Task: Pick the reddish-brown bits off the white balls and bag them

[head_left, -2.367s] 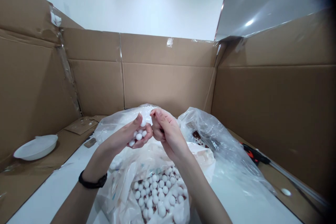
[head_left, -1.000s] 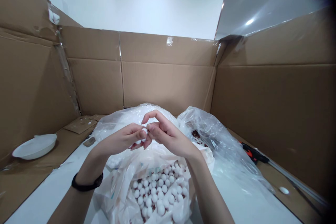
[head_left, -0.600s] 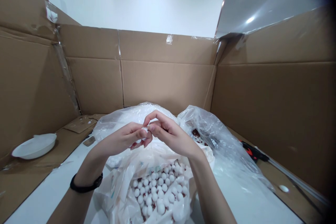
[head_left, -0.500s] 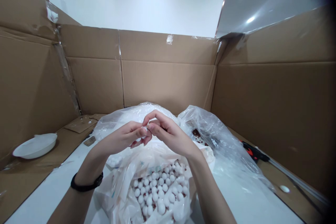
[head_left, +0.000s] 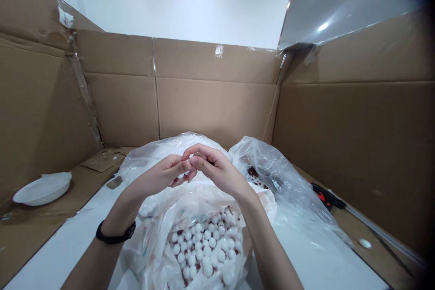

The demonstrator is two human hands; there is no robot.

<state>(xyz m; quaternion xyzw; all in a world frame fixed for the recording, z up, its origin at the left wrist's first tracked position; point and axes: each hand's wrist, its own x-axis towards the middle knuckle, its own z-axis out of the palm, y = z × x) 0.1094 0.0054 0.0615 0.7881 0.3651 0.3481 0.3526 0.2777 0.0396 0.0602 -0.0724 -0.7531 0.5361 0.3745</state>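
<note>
My left hand [head_left: 171,173] and my right hand [head_left: 212,166] meet fingertip to fingertip above an open plastic bag [head_left: 156,244]. Curled fingers of the left hand hold a small white ball [head_left: 184,175], mostly hidden behind them. The thumb and fingers of my right hand pinch together against the left fingertips, and what lies between them is too small and covered to make out. Inside the bag are many white balls [head_left: 208,248] with reddish-brown bits among them.
Behind the hands lies clear plastic wrapping [head_left: 285,190] with brown-and-white pieces under it. A white dish [head_left: 42,190] stands at left. A black-and-red tool [head_left: 328,197] and a white disc [head_left: 364,244] lie at right. Cardboard walls [head_left: 217,104] surround the white table [head_left: 306,258].
My fingertips have drawn closer together, and the small white piece between them is now more hidden. The view has shifted slightly; the bag and its contents look the same.
</note>
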